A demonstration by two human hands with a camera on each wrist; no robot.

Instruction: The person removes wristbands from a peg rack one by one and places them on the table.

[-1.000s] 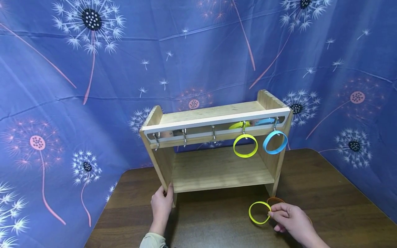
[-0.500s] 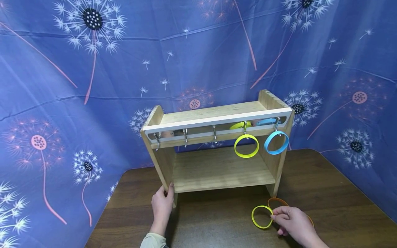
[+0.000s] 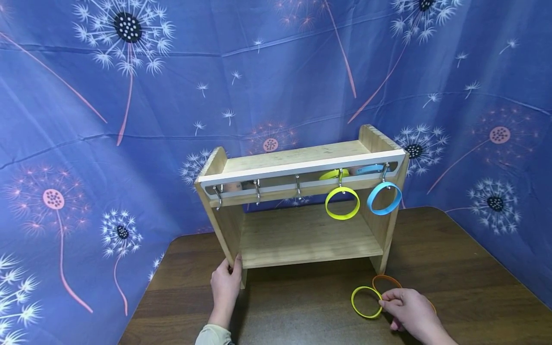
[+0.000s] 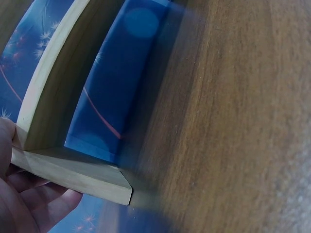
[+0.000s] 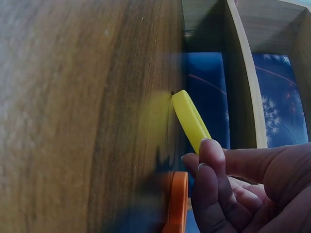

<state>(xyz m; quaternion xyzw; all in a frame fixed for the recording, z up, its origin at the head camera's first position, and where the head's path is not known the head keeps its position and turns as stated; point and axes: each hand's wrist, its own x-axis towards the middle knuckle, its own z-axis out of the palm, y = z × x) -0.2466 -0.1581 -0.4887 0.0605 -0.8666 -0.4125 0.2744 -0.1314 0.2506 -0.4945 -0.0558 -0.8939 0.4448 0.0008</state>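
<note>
Right hand (image 3: 410, 310) pinches a yellow ring (image 5: 190, 118), seemingly the pickup step; left hand (image 3: 226, 281) grips the wooden shelf (image 3: 310, 239); next likely calls for lifting toward a bare hook (image 3: 298, 187)

Bare left hand (image 3: 225, 282) here, pale grey-green sleeve (image 3: 212, 336) coming up below it, a dark sliver (image 3: 231, 342) peeking out beside the cuff, right hand (image 3: 410, 307) bare too, fingernails (image 5: 207, 141) showing
</note>
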